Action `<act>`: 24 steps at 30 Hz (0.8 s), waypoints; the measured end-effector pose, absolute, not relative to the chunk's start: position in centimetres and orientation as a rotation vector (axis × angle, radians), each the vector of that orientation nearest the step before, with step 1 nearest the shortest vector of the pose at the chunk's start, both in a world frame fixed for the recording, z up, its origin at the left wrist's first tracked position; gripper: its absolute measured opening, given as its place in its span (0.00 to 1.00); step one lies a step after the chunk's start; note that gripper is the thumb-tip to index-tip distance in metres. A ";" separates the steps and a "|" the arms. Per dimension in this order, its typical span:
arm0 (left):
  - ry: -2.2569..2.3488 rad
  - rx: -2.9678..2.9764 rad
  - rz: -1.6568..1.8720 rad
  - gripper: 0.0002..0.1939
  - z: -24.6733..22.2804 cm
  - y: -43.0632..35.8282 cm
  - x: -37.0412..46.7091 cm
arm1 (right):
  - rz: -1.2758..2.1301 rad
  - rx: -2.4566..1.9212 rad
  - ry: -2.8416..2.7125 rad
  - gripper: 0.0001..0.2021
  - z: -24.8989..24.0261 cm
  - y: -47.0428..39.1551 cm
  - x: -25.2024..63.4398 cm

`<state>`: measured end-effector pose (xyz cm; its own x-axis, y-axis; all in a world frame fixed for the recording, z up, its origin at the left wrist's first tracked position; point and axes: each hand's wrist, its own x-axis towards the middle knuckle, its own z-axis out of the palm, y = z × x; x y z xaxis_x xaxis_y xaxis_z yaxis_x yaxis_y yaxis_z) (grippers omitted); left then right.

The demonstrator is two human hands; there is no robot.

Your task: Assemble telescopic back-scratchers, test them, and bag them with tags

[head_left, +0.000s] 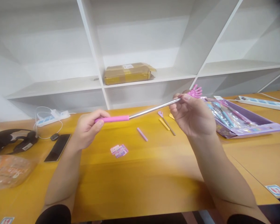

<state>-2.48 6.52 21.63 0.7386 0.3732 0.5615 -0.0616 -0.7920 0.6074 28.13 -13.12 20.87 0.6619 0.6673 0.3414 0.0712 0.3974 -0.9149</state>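
Note:
A telescopic back scratcher [154, 109] is stretched between my hands above the table, tilted up to the right. My left hand [90, 128] is closed around its pink handle. My right hand [193, 116] pinches the silver rod at the other end, just below the pink hand-shaped head [195, 91]. Below on the table lie a loose lilac tube [142, 134], a yellow handle piece [164, 124] and a metal rod with a purple hand-shaped head [161, 114]. A yellow piece [171, 116] is partly hidden behind my right hand. Small printed cards [119, 151] lie nearer to me.
At right, a purple box [263, 130] holds wrapped back scratchers. A power strip [263, 102] lies behind it. On the left are another power strip [53, 117], a phone [58, 148], a black headset-like object [11, 140] and a plastic bag [11, 171]. A carton [128, 74] sits on the white shelf.

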 end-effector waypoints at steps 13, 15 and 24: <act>0.448 2.634 1.335 0.08 22.6 6.6 -2.4 | 0.660 -1.080 -0.956 0.19 20.4 -12.6 29.7; 0.408 2.653 1.359 0.08 22.7 6.8 -2.7 | 0.735 -1.085 -0.982 0.19 20.5 -12.7 29.9; 0.363 2.690 1.334 0.10 22.4 7.2 -2.7 | 0.798 -1.059 -1.000 0.18 19.8 -12.2 30.3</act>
<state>-2.69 7.16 22.39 0.5835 0.2642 0.7679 0.1610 -0.9645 0.2096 30.30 -12.18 19.84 0.3530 0.8971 0.2657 -0.0597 0.3050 -0.9505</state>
